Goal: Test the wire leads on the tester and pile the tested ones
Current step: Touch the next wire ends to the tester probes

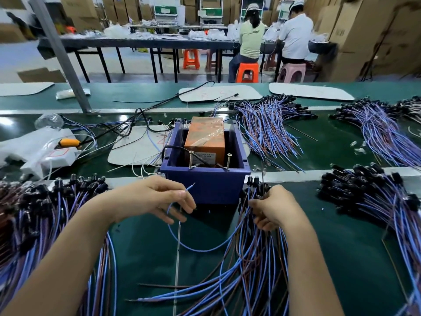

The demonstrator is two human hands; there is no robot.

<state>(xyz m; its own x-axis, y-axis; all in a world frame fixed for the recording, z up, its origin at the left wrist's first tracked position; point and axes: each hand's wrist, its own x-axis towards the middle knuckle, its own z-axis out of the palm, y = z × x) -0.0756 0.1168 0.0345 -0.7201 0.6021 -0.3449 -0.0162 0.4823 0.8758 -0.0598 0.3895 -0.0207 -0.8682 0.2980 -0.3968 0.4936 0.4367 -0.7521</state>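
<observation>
A single blue wire (200, 248) is pinched between the thumb and fingers of the left hand (157, 199), just below the centre of the frame. Its bare tip points up and to the right, close to the near wall of the blue bin (205, 188). From the pinch the wire hangs in a loop over the green belt (141, 252) and runs right into the bundle of wires (248, 265) at lower centre. This bundle is gripped near its black-capped ends by the curled fingers of the right hand (273, 210).

The tester (205, 140), an orange box, is seated inside the blue bin at the centre of the frame. Two screws (191, 159) are stood upright at the bin's near rim.

A large pile of wires (45, 220) is laid at the lower left, black caps towards the bin. A second pile (369, 201) is laid at the right edge, and two more heaps (268, 126) are spread at the upper right. Grey boards (227, 93) are laid flat on the far belt. Two seated persons (250, 37) are seen from behind at a table in the upper right.
</observation>
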